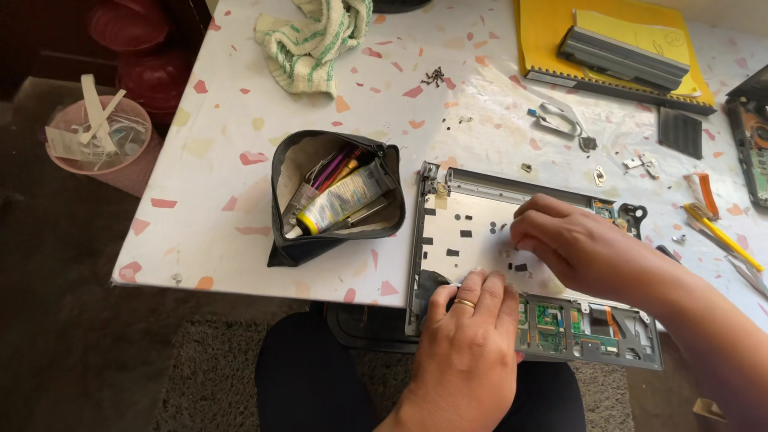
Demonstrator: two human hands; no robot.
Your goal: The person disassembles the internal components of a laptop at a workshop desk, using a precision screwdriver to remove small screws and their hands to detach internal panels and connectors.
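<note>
Presently, an opened laptop chassis (pixel 480 210) lies at the near edge of the speckled table (pixel 224 152), overhanging the person's lap. The left hand (pixel 472 320), ring on one finger, rests flat on the near edge of the pale inner plate (pixel 472 220), fingers extended and gripping nothing. The right hand (pixel 572 244) is curled, fingertips pressed onto the plate near small black pads; whether they pinch anything cannot be told. An open black pouch (pixel 336 196) of tools sits just beside the chassis. Advice: maintain steady downward bracing with the flat hand, work with light fingertip pressure, and avoid the exposed green circuit boards (pixel 552 324).
</note>
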